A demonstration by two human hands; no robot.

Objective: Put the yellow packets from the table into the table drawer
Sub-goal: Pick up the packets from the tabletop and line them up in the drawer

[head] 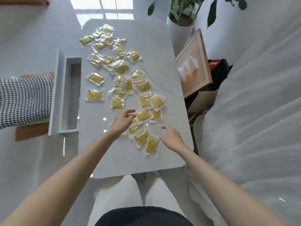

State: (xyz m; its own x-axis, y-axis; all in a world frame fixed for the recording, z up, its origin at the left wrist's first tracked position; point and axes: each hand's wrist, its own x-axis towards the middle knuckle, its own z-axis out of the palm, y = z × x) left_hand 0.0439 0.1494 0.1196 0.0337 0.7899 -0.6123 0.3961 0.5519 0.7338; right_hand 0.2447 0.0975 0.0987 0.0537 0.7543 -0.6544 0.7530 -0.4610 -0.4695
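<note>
Just past the left hand [123,120], at its fingertips, a yellow packet [143,116] sits pinched by its clear edge, probably because that flat seal is easiest to lift. The right hand [171,133] hovers spread and empty beside the nearest packets, ready to gather. Left of both hands the drawer [71,95] stands pulled out, apparently empty, for short drops.

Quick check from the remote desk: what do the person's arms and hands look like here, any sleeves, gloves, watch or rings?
Both forearms are bare up to the frame edge, with no sleeves showing. The left hand and right hand wear no gloves, and no watch, bracelet or ring is visible on either. The picture is a little soft, so a thin ring could be missed.
</note>
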